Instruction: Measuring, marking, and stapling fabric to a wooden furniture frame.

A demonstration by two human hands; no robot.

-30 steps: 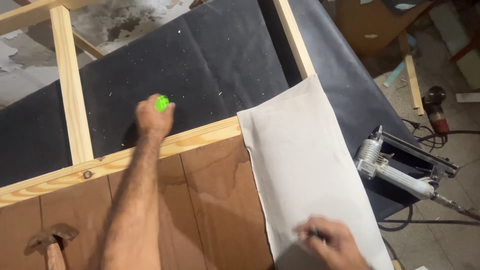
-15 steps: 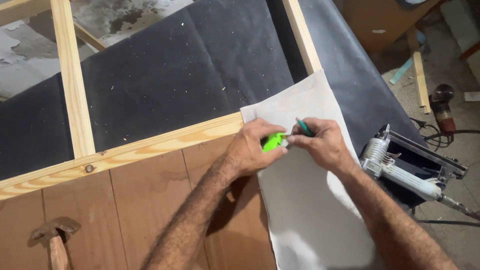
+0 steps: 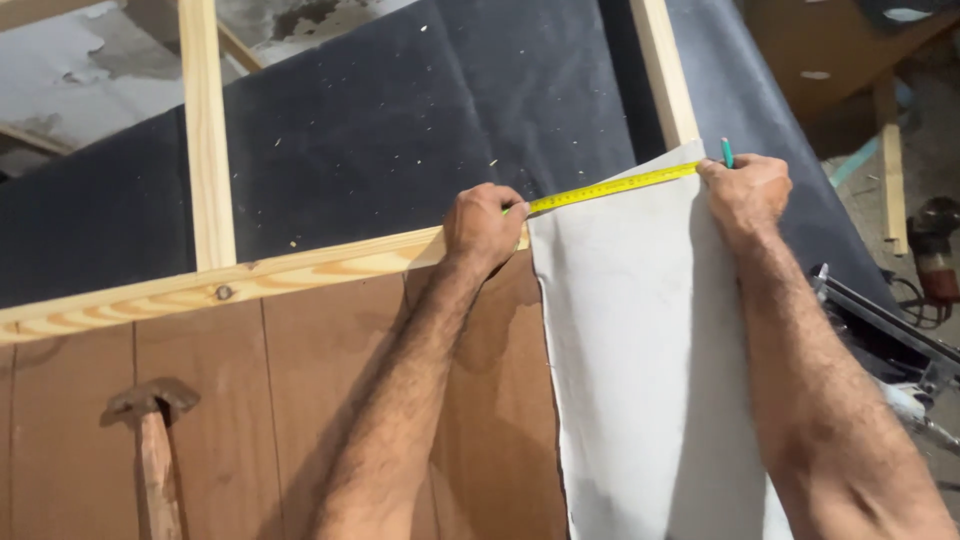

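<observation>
My left hand grips a tape measure body, mostly hidden in the fist, at the left edge of a white fabric strip. The yellow tape stretches across the strip's top edge to my right hand, which pins the tape's end at the strip's right corner and also holds a green pencil. The strip lies over a pale wooden frame rail and brown boards.
Black sheeting covers the surface behind the rail, crossed by two upright wooden slats. A hammer rests on the brown boards at lower left. A metal stapler tool and an angle grinder lie at the right.
Both hands were together at the strip's left top corner; now they have spread apart, drawing the yellow tape across the strip's width. A second ago the left hand reached for the green tape measure.
</observation>
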